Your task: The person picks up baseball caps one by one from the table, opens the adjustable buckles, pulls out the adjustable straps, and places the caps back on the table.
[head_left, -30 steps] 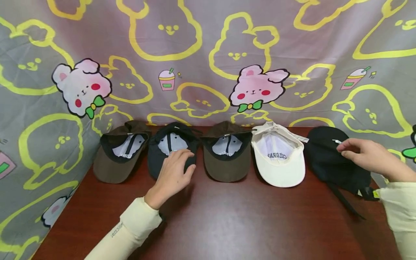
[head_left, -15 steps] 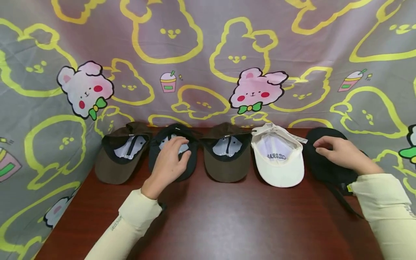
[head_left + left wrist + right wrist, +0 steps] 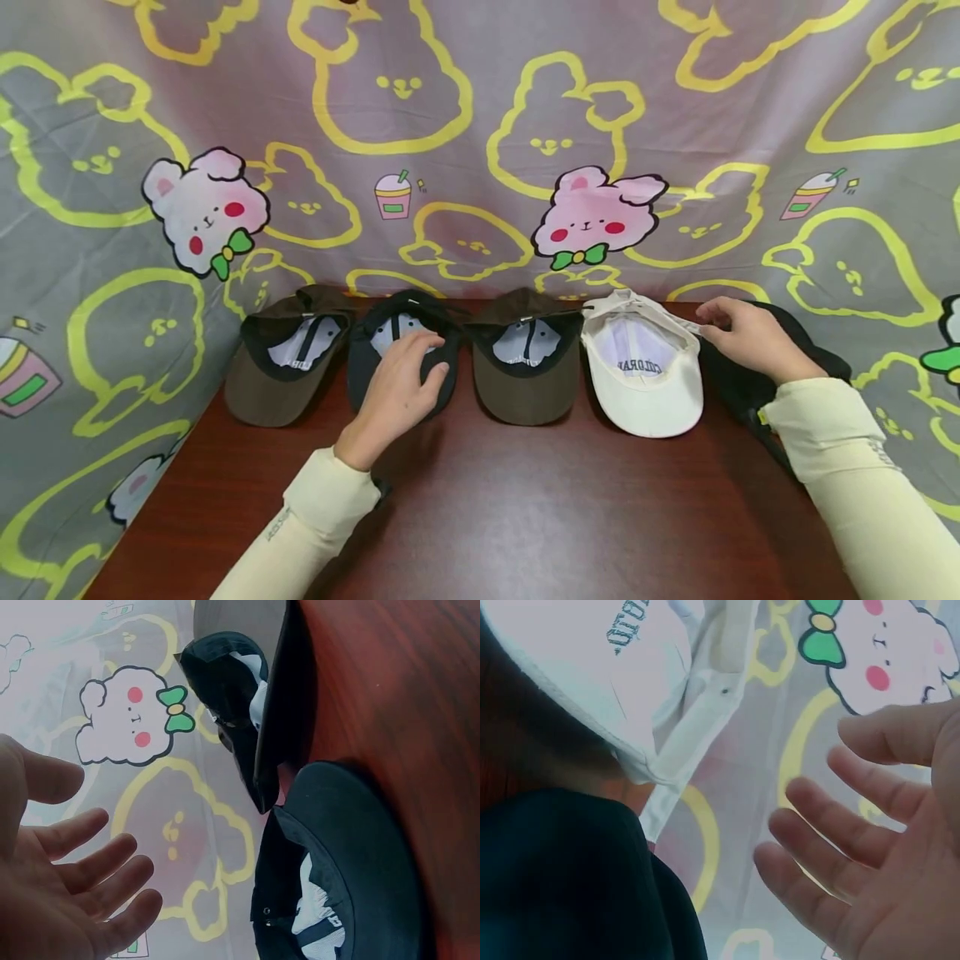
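Note:
Five is avoided here: several caps stand in a row along the back of the table. My left hand hovers over the dark navy cap, fingers relaxed and holding nothing; the left wrist view shows that cap apart from the fingers. Over the black cap at the right end is my right hand, its fingertips near the strap of the white cap. In the right wrist view the fingers are loosely spread with nothing between them. The black cap lies crown up, partly hidden by the hand and sleeve.
A brown cap sits at the left end, and another brown cap between the navy and white ones. Behind them hangs a patterned cloth. The reddish-brown table stretches toward me.
My right hand has moved left across the black cap toward the white cap. The left hand has shifted only slightly and stays over the navy cap. The caps keep their places.

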A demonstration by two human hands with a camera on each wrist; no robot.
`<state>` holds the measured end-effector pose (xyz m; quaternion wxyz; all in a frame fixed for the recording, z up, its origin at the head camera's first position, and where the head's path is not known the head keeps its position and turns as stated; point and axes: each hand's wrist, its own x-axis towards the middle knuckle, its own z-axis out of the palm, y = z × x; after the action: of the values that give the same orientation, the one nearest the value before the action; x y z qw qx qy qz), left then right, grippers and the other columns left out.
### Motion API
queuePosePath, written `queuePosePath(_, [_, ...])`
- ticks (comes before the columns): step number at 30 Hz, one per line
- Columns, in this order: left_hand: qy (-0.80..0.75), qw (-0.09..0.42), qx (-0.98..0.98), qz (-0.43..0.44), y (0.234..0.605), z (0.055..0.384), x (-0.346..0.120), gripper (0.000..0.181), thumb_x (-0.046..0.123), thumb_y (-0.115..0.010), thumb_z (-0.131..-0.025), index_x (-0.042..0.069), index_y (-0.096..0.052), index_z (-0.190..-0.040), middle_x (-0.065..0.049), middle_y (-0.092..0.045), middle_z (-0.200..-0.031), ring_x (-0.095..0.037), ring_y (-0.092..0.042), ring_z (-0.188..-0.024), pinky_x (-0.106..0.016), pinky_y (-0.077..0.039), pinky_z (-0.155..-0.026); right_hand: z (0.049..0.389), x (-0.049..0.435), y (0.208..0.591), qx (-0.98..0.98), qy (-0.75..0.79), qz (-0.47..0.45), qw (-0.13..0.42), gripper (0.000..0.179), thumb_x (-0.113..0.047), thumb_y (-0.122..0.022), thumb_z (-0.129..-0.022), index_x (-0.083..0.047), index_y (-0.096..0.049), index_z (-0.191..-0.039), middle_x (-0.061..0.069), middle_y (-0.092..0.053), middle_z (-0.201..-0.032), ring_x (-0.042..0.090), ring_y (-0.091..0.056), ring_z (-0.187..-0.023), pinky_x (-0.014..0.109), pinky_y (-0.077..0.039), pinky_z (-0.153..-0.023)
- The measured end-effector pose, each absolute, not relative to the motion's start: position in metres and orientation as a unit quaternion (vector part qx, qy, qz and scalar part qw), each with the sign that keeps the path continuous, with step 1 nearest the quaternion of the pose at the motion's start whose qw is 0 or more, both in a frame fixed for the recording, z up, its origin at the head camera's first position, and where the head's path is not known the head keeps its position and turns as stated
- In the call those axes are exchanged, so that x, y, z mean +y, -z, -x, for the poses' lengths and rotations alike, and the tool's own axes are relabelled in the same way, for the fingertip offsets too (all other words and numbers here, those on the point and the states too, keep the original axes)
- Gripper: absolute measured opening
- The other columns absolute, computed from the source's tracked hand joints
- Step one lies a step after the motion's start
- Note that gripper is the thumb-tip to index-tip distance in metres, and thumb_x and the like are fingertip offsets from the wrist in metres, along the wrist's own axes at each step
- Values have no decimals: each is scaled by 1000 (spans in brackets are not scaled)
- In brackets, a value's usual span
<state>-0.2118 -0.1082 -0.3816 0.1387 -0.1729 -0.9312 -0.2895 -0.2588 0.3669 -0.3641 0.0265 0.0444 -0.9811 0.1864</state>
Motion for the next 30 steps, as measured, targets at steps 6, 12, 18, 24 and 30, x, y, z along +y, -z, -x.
queuePosePath(6, [283,132,-932,184,388,210,-108,35,20,-62,-96,7,-62,-128,-10,-60,-133,-29,-55,-127,-48,-45,-108,276,356,370,-981,-187,-31,33,44,-12,-60,-91,11,-52,-128,36,-53,-125,52,-50,-115,67,-41,-97])
queuePosePath(12, [275,121,-935,192,393,207,-107,34,20,-63,-95,7,-62,-127,-10,-60,-133,-30,-56,-126,-49,-45,-107,297,346,386,-985,-164,-42,30,43,-11,-57,-91,13,-54,-127,37,-55,-125,53,-52,-117,64,-41,-99])
queuePosePath(18, [275,102,-937,192,395,204,-106,35,22,-62,-96,7,-62,-127,-10,-58,-136,-30,-54,-129,-50,-44,-108,310,339,396,-986,-158,-27,39,43,-11,-54,-89,12,-56,-125,36,-59,-122,51,-55,-112,62,-43,-96])
queuePosePath(24, [269,110,-937,194,399,202,-109,35,22,-64,-94,6,-63,-126,-12,-57,-137,-30,-52,-131,-52,-42,-108,315,338,402,-987,-160,13,19,43,-12,-53,-90,10,-56,-126,33,-59,-119,48,-55,-110,62,-43,-95])
queuePosePath(30, [266,102,-939,194,403,198,-112,35,22,-63,-94,6,-63,-125,-12,-58,-136,-31,-52,-132,-52,-43,-109,319,338,408,-989,-148,24,5,41,-13,-54,-89,7,-58,-125,32,-60,-119,48,-56,-108,62,-44,-91])
